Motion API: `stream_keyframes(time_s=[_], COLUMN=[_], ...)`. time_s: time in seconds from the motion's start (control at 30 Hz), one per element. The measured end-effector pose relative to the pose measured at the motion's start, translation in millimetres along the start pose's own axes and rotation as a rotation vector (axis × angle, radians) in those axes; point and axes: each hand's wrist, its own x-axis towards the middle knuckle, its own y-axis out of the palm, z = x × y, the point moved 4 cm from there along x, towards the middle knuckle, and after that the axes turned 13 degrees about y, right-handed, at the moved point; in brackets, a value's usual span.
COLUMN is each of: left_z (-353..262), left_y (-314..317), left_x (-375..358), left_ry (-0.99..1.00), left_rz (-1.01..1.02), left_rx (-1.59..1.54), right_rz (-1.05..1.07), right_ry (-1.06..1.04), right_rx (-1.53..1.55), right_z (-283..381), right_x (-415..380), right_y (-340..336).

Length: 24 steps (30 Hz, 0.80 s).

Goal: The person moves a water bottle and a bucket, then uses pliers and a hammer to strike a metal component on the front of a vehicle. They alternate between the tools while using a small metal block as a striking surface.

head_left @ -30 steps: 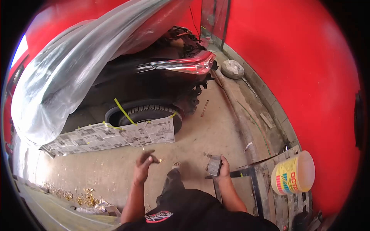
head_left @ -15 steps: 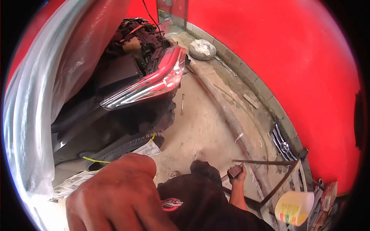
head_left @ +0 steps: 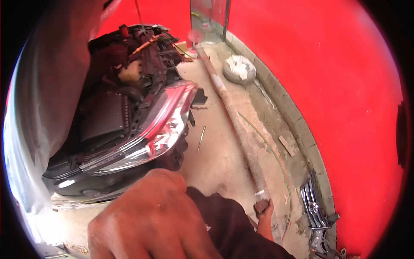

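Note:
My left hand (head_left: 148, 218) fills the lower foreground, close to the camera, knuckles up. Its fingers curl down and away, so whatever they hold, if anything, is hidden. Lower right, my right hand (head_left: 266, 217) is closed around a small brownish block (head_left: 261, 206). Beyond my left hand is the front of a dark car, its clear headlight (head_left: 159, 140) showing and its engine bay (head_left: 116, 99) uncovered. Translucent plastic sheeting (head_left: 47, 99) hangs over the car's left side in view. My dark shirt (head_left: 233, 220) shows between the two hands.
A rusty pipe (head_left: 237, 127) runs along the concrete floor, with a thin green line (head_left: 276, 157) beside it. A thin stick-like tool (head_left: 201, 140) lies near the car. By the low block wall (head_left: 297, 114) are a round plastic-wrapped object (head_left: 239, 70) and a chrome grille (head_left: 312, 205).
My view has shifted toward the car, showing more of the engine bay. The metal frame and yellow-labelled container have left view. My right hand still grips the block.

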Motion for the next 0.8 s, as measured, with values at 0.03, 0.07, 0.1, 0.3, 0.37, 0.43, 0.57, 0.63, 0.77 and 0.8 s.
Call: stream_keyframes(time_s=[0.03, 0.07, 0.1, 0.3, 0.37, 0.43, 0.57, 0.63, 0.77, 0.8], left_z=[20, 38, 52, 150, 179, 214, 280, 303, 328, 331], left_y=[-7, -16, -26, -157, -208, -265, -346, -385, -445, -461], left_x=[-2, -4, -5, -23, -75, -124, -205, -225, -227, -223], left_ry=[-0.016, 0.076, 0.171, -0.100, -0.308, -0.542, -0.964, -0.973, -1.028, -1.016], left_rz=[-0.028, -0.057, -0.077, 0.186, -0.031, -0.074, -0.257, -0.266, -0.310, -0.322], left_rx=[0.000, 0.035, 0.072, -0.236, 0.077, 0.174, 0.458, 0.464, 0.469, 0.483], right_rz=[-0.084, -0.154, -0.159, -0.102, -0.121, -0.164, -0.361, -0.662, -0.488, -0.464], right_ry=[-0.047, -0.100, -0.094, -0.129, -0.114, -0.077, -0.484, -0.437, -0.113, -0.081], right_rx=[-0.040, -0.087, -0.090, -0.126, -0.057, -0.002, -0.725, -1.114, -1.066, -1.077], right_z=[17, 38, 56, 127, 134, 138, 165, 170, 203, 215], right_x=[-6, -9, 0, 61, 80, 94, 158, 176, 199, 212], right_y=[27, 70, 86, 132, 130, 120, -49, -75, 65, 93])
